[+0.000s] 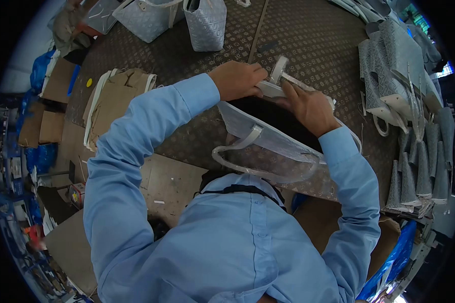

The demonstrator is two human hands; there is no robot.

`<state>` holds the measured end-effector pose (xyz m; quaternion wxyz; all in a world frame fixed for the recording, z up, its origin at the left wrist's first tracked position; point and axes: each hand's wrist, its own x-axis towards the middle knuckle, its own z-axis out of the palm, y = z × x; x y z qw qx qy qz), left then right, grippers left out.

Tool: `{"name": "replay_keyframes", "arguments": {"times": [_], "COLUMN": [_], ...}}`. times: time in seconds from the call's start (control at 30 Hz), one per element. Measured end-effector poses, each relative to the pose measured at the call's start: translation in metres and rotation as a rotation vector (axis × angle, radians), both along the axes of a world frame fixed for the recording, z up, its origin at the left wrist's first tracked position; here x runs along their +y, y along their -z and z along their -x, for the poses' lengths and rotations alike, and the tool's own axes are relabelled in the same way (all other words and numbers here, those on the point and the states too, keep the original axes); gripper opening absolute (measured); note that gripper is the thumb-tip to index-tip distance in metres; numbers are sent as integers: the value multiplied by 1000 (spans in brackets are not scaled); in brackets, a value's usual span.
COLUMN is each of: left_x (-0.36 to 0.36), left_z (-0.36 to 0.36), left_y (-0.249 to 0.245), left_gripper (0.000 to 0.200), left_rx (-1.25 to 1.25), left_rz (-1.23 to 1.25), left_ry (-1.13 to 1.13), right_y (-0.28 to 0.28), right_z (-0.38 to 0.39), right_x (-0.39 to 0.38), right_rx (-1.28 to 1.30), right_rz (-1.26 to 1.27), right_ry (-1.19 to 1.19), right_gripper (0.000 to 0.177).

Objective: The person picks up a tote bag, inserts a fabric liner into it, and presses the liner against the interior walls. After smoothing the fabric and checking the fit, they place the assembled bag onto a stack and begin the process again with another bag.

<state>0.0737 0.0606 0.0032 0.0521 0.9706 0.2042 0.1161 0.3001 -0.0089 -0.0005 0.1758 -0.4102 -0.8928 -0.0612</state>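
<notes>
A grey-white handbag (275, 137) rests on the table in front of me, its dark inside showing between the two long rims. One strap handle (232, 149) hangs off the near side and looks wrapped in clear plastic. The other handle (279, 68) stands up at the far rim. My left hand (239, 81) has its fingers closed on the far rim at the bag's left end. A little to the right, my right hand (311, 108) grips the same rim beside the far handle, fingers over its edge. Both fingertips are partly hidden.
Two finished-looking bags (206, 25) stand at the table's far side. Brown paper-covered pieces (119, 96) lie at left. Many grey patterned bag parts (397, 65) are piled at right. Cardboard boxes (51, 127) stand beyond the left edge, and another person (68, 28) is at far left.
</notes>
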Motion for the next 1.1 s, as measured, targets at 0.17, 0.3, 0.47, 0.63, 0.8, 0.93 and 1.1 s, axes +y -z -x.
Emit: {"name": "replay_keyframes", "arguments": {"times": [0.17, 0.3, 0.47, 0.63, 0.8, 0.93, 1.1], "left_x": [0, 7, 13, -1, 2, 1, -2], "left_z": [0, -3, -1, 6, 10, 8, 1], "left_y": [-4, -6, -8, -3, -2, -1, -6], "left_gripper": [25, 25, 31, 26, 18, 20, 26], "left_rx": [181, 176, 128, -248, -181, -244, -50], "left_rz": [52, 72, 199, -29, -111, -30, -101], "left_ry": [-36, 35, 116, 84, 140, 128, 214], "right_y": [6, 6, 10, -6, 2, -5, -6], "right_z": [13, 10, 3, 4, 8, 15, 12], "right_x": [-4, -5, 4, 8, 5, -1, 2], "right_rx": [-215, -206, -1, 120, 154, 87, 179], "right_rz": [-141, -35, 6, 112, 17, -8, 158], "right_ry": [104, 51, -2, 0, -30, 11, -63], "right_gripper": [15, 17, 22, 30, 26, 24, 21]}}
